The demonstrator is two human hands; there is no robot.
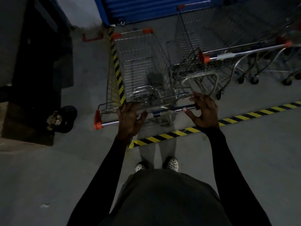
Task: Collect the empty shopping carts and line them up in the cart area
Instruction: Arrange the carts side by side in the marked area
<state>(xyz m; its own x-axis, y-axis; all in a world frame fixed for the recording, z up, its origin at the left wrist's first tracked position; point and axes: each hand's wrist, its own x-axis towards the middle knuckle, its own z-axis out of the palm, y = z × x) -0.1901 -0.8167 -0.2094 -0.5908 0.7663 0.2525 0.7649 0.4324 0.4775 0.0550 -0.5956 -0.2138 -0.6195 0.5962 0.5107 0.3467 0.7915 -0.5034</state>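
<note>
grey concrete floor (48,176), two hands (128,119) (204,110) at one cart (141,62), second cart (192,46) alongside

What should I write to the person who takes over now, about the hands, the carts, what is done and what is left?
Left hand grips the handle. Right hand is open, fingers spread over the bar, not gripping.
The cart is empty, nose toward the blue shutter, beside the neighbour cart, handle end near the striped floor tape.
Done: cart brought to the cart area.
Left: probably straighten it in line with the neighbour, release, fetch any other carts.
</note>
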